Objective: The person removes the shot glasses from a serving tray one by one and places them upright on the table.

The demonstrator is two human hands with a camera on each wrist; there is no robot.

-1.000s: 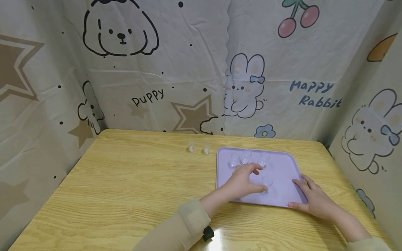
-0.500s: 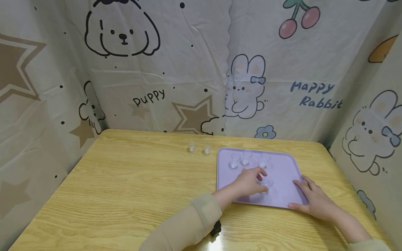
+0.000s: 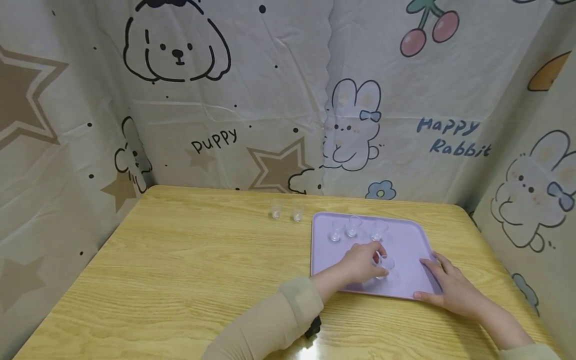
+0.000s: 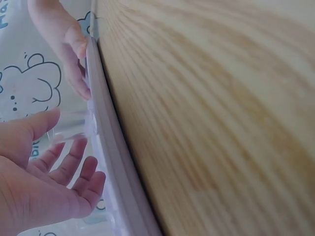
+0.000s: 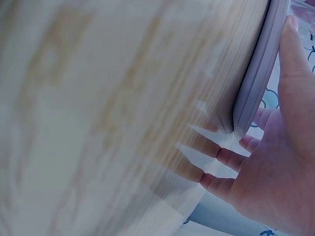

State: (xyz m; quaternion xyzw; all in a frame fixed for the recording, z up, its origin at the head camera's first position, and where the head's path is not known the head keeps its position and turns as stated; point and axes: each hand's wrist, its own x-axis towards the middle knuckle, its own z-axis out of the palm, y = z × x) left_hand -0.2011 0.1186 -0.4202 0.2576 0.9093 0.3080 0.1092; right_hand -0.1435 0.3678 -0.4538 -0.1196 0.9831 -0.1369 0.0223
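Left hand (image 3: 360,262): curled half-closed around clear cup (image 3: 387,264), five o'clock on tray (image 3: 407,246)
Clear cup: seemed light, stiff, slippery; sides suited pinching

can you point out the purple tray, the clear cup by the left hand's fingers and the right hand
Purple tray (image 3: 407,242): head view, on a bare part of its flat surface.
Clear cup (image 3: 386,262): head view, on its upper part, near the rim.
Right hand (image 3: 453,289): head view, on the back of the hand.
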